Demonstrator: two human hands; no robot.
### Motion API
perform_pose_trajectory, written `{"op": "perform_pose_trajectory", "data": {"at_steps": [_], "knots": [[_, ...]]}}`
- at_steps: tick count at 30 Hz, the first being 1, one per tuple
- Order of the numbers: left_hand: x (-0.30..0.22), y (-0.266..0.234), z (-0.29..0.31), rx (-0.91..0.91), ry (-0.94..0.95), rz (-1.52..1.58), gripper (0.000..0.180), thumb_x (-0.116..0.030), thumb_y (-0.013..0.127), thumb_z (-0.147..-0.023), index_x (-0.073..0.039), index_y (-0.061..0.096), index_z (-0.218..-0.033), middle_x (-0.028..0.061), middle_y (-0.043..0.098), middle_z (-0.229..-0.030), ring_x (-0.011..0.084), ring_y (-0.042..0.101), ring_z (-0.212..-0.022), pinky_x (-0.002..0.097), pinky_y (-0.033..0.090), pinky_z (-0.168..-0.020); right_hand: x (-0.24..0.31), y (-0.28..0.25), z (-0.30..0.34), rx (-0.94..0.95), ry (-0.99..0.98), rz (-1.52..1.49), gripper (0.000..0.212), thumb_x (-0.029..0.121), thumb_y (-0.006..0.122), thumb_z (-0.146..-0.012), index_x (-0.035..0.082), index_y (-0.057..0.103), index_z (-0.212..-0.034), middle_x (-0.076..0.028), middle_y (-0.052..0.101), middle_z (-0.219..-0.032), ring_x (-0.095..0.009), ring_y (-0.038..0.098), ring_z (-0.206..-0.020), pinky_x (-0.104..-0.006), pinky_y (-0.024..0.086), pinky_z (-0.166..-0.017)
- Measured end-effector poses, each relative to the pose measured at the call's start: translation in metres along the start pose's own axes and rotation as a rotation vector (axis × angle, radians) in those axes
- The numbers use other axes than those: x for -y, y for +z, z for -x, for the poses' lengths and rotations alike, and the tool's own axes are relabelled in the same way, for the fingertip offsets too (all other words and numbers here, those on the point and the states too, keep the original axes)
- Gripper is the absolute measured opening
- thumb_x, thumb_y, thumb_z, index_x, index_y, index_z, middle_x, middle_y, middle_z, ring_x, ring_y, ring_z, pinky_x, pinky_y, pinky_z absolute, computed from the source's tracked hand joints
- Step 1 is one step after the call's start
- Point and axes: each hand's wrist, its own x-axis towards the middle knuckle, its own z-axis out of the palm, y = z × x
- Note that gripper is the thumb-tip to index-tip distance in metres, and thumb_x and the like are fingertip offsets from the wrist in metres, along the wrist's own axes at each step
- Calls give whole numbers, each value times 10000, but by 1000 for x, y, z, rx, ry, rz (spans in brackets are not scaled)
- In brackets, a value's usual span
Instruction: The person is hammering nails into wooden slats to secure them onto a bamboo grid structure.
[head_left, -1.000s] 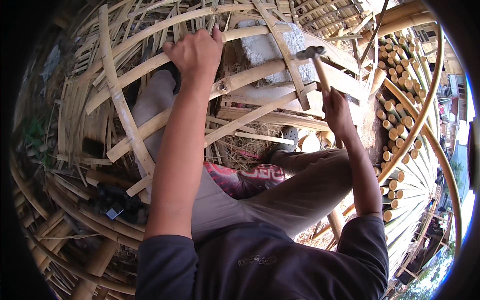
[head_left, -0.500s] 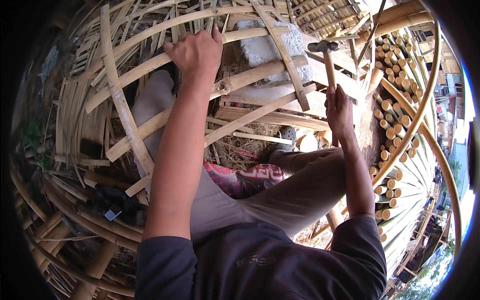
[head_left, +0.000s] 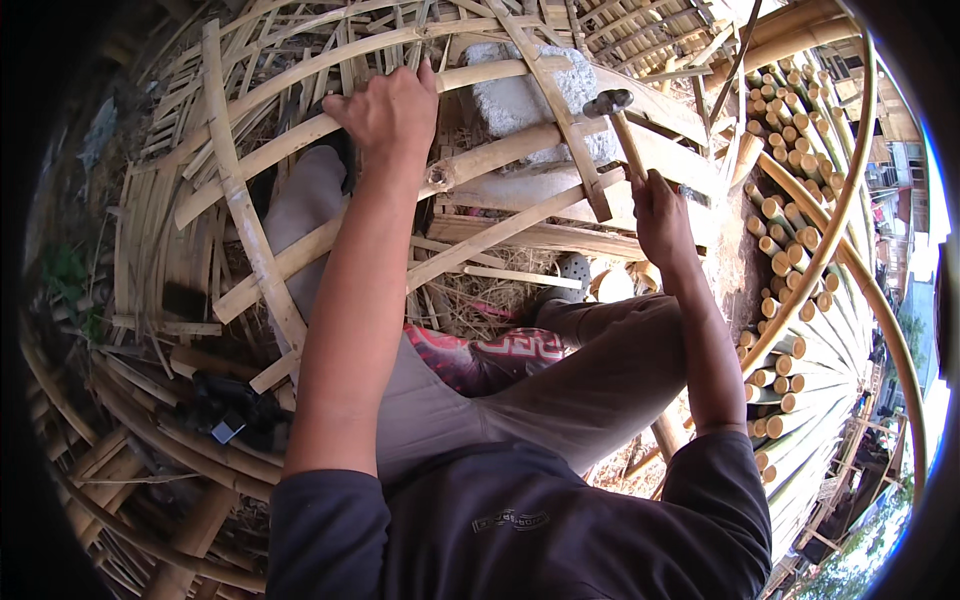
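My left hand [head_left: 385, 112] is closed around a bamboo slat [head_left: 485, 72] in a lattice of crossed bamboo strips. Its thumb points left along the slat. In my right hand [head_left: 663, 218] I grip a hammer [head_left: 630, 145] by its wooden handle. The dark metal head is up, just right of the right-hand cross strip [head_left: 545, 90], and looks apart from it. A left-hand cross strip [head_left: 235, 180] runs down past my forearm. Beneath the lattice's right part sits a rough pale block [head_left: 505, 100]. My left palm and the slat inside it are hidden.
Wooden planks [head_left: 540, 238] lie below the block, with straw [head_left: 470, 300] on the ground. Cut bamboo poles [head_left: 790, 240] are stacked at the right, crossed by long curved poles [head_left: 835, 235]. Split bamboo pieces [head_left: 150, 240] lie at the left. My legs are bent under the lattice.
My right hand and the hammer have moved left and slightly down, with the hammer head tilting left toward the right-hand cross strip. My left hand keeps its hold on the slat.
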Motion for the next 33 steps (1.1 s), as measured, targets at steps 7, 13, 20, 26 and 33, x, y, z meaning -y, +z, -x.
{"op": "perform_pose_trajectory", "data": {"at_steps": [7,13,20,26,33], "knots": [[3,3,0,-23,23,-17,446,-462,510,-953,-139,713,-721,130,684,-636,321,664,-574,493,370,-774,-3,5,7,107,69,-46,215,161,492,-1018,-45,516,-960,-299,586,-682,-509,564,-658,-500,419,-570],[1,1,0,32,-5,-29,468,-472,482,-961,-138,720,-736,125,689,-644,329,680,-619,498,377,-794,4,-1,7,125,120,-3,229,202,489,-1022,-20,517,-975,-296,590,-707,-515,563,-688,-526,410,-599],[-4,-6,-15,120,19,-44,488,-458,474,-955,-91,745,-783,179,712,-748,363,708,-722,513,476,-838,-13,-12,-7,48,178,-74,328,277,485,-1031,-25,516,-906,-295,572,-701,-501,551,-672,-508,419,-608],[8,-29,-18,170,86,-1,524,-475,500,-935,-30,743,-804,223,710,-823,396,702,-795,480,552,-769,-28,-26,-21,-121,289,-233,407,350,468,-1036,-27,518,-890,-254,563,-691,-399,523,-631,-476,425,-643],[-5,-46,6,275,107,9,546,-481,478,-944,-11,740,-844,248,702,-893,427,688,-853,505,546,-797,-52,-42,-16,-189,405,-310,423,357,470,-1031,-31,522,-874,-246,567,-682,-372,531,-624,-466,431,-642]]}}
